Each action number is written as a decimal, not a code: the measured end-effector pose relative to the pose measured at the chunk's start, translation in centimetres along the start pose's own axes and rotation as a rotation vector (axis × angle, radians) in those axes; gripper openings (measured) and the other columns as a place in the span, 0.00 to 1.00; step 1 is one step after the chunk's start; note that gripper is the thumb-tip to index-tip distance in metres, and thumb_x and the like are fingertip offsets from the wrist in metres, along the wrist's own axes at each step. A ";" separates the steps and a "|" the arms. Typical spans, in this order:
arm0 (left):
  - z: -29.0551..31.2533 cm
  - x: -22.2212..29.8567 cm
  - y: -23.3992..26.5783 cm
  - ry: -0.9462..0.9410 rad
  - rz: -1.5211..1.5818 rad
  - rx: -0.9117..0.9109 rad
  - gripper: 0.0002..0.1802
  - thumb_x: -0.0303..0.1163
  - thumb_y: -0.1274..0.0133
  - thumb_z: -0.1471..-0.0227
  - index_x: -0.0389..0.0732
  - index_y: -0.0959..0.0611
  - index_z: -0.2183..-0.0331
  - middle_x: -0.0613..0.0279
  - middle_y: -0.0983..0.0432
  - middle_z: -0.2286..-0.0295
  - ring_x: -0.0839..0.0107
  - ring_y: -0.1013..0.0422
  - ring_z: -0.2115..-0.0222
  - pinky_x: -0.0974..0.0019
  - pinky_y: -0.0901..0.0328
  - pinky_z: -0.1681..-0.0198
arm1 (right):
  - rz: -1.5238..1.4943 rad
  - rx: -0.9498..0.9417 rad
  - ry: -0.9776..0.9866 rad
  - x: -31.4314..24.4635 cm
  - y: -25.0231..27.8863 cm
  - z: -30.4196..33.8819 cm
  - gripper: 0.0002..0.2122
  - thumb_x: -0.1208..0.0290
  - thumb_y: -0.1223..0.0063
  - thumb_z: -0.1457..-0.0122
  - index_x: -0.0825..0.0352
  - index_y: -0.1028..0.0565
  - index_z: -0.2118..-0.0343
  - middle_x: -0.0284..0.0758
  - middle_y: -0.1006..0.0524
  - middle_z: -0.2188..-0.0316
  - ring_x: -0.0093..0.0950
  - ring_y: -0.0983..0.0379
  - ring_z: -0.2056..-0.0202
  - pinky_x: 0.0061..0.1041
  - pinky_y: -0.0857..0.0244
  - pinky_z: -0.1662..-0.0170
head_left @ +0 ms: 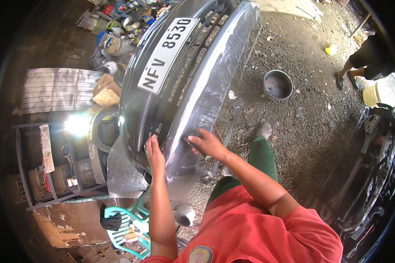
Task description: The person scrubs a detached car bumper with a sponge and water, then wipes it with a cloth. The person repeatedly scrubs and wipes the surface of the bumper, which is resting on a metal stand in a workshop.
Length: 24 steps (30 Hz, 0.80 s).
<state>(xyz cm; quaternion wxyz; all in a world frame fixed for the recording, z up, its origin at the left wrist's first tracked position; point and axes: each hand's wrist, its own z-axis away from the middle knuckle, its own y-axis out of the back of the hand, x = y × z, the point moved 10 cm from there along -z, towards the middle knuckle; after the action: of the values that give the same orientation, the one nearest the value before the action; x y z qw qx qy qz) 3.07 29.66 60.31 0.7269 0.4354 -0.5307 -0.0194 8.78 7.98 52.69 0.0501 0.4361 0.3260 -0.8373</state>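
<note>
A dark car bumper (202, 94) slants up and away in front of me, with a white licence plate (169, 55) on its grille section. Its right-hand strip looks greyish and smeared, glossy in places. My left hand (155, 153) lies on the near end of the bumper, fingers stretched out and holding nothing. Just right of it, my right hand (207, 144) grips a dark pad (193, 135) against the greyish strip. The pad's underside and exact kind are hidden by my fingers.
On the gravel to the right stands a grey bucket (277, 96) with murky liquid. A person (366, 63) stands beyond it near a pale yellow pail (371, 95). Dark car parts (360, 171) fill the right edge. A green plastic chair (114, 234) and a metal frame (19, 162) are left.
</note>
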 end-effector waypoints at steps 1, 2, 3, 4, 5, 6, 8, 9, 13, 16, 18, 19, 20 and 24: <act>0.1 0.6 1.0 -0.092 -0.161 0.008 0.23 0.44 0.59 0.33 0.38 0.23 0.48 0.46 0.31 0.46 0.54 0.39 0.42 0.56 0.46 0.38 | 0.060 0.003 0.049 0.1 -1.5 0.0 0.14 0.61 0.45 0.35 0.69 0.27 0.59 0.31 0.24 0.78 0.19 0.27 0.78 0.22 0.32 0.73; 0.7 0.5 1.6 -0.174 -0.326 0.008 0.23 0.44 0.59 0.33 0.38 0.23 0.48 0.45 0.33 0.45 0.53 0.40 0.40 0.55 0.47 0.38 | 0.118 0.011 0.085 0.3 -2.6 -0.1 0.14 0.61 0.45 0.35 0.69 0.27 0.59 0.32 0.24 0.79 0.19 0.27 0.78 0.23 0.32 0.73; 1.1 0.4 2.0 -0.237 -0.474 0.004 0.24 0.44 0.61 0.32 0.38 0.24 0.46 0.44 0.37 0.42 0.51 0.44 0.38 0.53 0.50 0.36 | 0.176 0.019 0.123 0.3 -3.3 -0.3 0.14 0.61 0.45 0.35 0.70 0.26 0.59 0.32 0.24 0.79 0.19 0.27 0.79 0.23 0.33 0.74; 1.5 -0.6 2.2 -0.255 -0.483 0.010 0.24 0.44 0.61 0.32 0.38 0.24 0.46 0.44 0.37 0.42 0.51 0.45 0.38 0.52 0.51 0.36 | 0.210 0.036 0.148 0.2 -3.5 -0.7 0.14 0.62 0.44 0.35 0.71 0.27 0.62 0.33 0.24 0.81 0.19 0.27 0.80 0.23 0.34 0.75; 1.9 -2.1 2.7 -0.269 -0.502 0.022 0.24 0.44 0.62 0.32 0.38 0.24 0.46 0.44 0.37 0.42 0.51 0.45 0.38 0.51 0.51 0.36 | 0.213 0.077 0.169 -1.1 -3.9 -0.5 0.14 0.62 0.44 0.36 0.71 0.27 0.65 0.33 0.24 0.81 0.20 0.27 0.80 0.23 0.34 0.75; 2.1 -3.6 3.3 -0.284 -0.522 0.036 0.24 0.44 0.62 0.32 0.38 0.25 0.45 0.44 0.38 0.41 0.51 0.46 0.38 0.51 0.52 0.35 | 0.214 0.117 0.190 -2.7 -4.0 -0.3 0.14 0.62 0.43 0.36 0.71 0.28 0.67 0.34 0.24 0.81 0.20 0.28 0.81 0.24 0.34 0.75; 1.5 -4.2 1.8 -0.363 -0.565 0.034 0.25 0.43 0.63 0.33 0.39 0.26 0.44 0.45 0.38 0.41 0.50 0.47 0.37 0.50 0.53 0.35 | 0.202 0.259 0.246 -4.8 -0.6 -1.6 0.14 0.62 0.42 0.37 0.71 0.26 0.65 0.33 0.24 0.81 0.20 0.28 0.82 0.24 0.34 0.75; 2.0 -2.1 0.4 -0.334 -0.515 0.020 0.25 0.43 0.63 0.33 0.39 0.26 0.44 0.45 0.38 0.41 0.50 0.47 0.37 0.50 0.53 0.35 | 0.208 0.318 0.250 -5.2 1.8 -2.4 0.14 0.62 0.42 0.37 0.70 0.25 0.63 0.33 0.23 0.81 0.20 0.29 0.82 0.24 0.33 0.75; 2.3 -2.5 1.4 -0.320 -0.495 0.038 0.25 0.42 0.63 0.33 0.39 0.26 0.44 0.47 0.36 0.41 0.51 0.45 0.38 0.50 0.53 0.35 | 0.170 0.309 0.248 -3.6 -0.3 -1.9 0.16 0.59 0.40 0.38 0.70 0.22 0.57 0.31 0.22 0.78 0.19 0.27 0.80 0.24 0.33 0.75; 2.2 -2.7 1.6 -0.296 -0.487 0.005 0.24 0.41 0.64 0.33 0.39 0.26 0.44 0.46 0.36 0.42 0.52 0.44 0.38 0.50 0.53 0.35 | 0.404 0.271 0.217 0.1 -4.2 0.3 0.19 0.50 0.39 0.42 0.65 0.22 0.65 0.37 0.22 0.82 0.33 0.21 0.76 0.35 0.30 0.68; 2.4 -1.8 1.2 -0.278 -0.446 -0.009 0.24 0.41 0.64 0.33 0.39 0.26 0.44 0.46 0.35 0.42 0.52 0.44 0.38 0.51 0.52 0.35 | 0.561 0.197 0.220 1.1 -5.0 0.5 0.20 0.48 0.39 0.43 0.64 0.23 0.66 0.38 0.21 0.82 0.37 0.20 0.74 0.37 0.30 0.66; 2.5 -1.6 1.3 -0.291 -0.436 -0.010 0.24 0.40 0.63 0.33 0.38 0.25 0.44 0.47 0.35 0.42 0.52 0.43 0.38 0.51 0.51 0.36 | 0.581 0.270 0.275 0.2 -4.3 0.4 0.20 0.48 0.39 0.43 0.64 0.23 0.66 0.37 0.21 0.82 0.37 0.20 0.73 0.37 0.30 0.66; 2.4 -1.4 1.2 -0.316 -0.437 -0.008 0.23 0.39 0.63 0.33 0.38 0.25 0.44 0.47 0.34 0.43 0.52 0.43 0.39 0.51 0.51 0.36 | 0.608 0.347 0.337 -1.8 -3.1 -0.2 0.19 0.49 0.40 0.43 0.64 0.23 0.67 0.37 0.21 0.82 0.37 0.20 0.73 0.37 0.30 0.66; 2.4 -1.1 1.3 -0.343 -0.419 -0.017 0.22 0.36 0.63 0.33 0.37 0.25 0.45 0.46 0.33 0.44 0.51 0.40 0.40 0.52 0.48 0.37 | 0.303 0.385 0.249 -4.9 0.6 -1.8 0.19 0.49 0.42 0.42 0.63 0.22 0.66 0.40 0.20 0.77 0.43 0.20 0.70 0.40 0.30 0.64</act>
<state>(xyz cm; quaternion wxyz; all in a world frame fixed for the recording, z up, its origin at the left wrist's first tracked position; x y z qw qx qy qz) 0.16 29.51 60.47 0.6103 0.5200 -0.5439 -0.2474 13.25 7.56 55.37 0.0505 0.5808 0.0956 -0.8068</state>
